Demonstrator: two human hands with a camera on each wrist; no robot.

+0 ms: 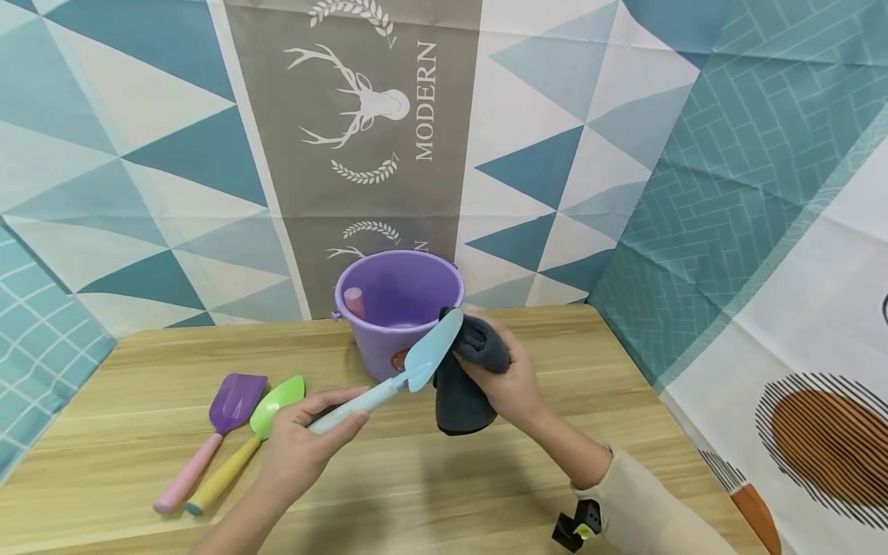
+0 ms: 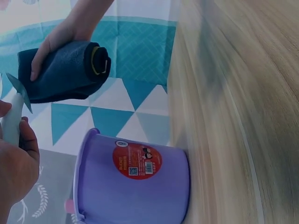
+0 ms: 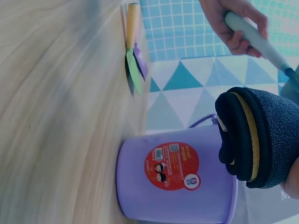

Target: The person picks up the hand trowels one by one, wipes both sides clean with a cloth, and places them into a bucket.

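My left hand [image 1: 305,443] grips the pale handle of a light blue toy trowel [image 1: 432,351], its blade pointing up and to the right. A folded dark grey cloth [image 1: 466,393] is held in my right hand [image 1: 509,378], bunched against the far edge of the blade. Seen from the left wrist, the cloth [image 2: 65,70] is a thick roll with a yellow stripe at its end, overlapping the blade tip. Behind both hands stands a purple bucket [image 1: 375,339] with a red round label; a pink handle end [image 1: 354,301] leans inside it.
On the wooden table [image 1: 388,493], left of my hands, lie a purple toy shovel [image 1: 234,402] with a pink handle and a green toy trowel [image 1: 279,402] with a yellow handle. Patterned cloth [image 1: 361,193] hangs behind the table's back edge.
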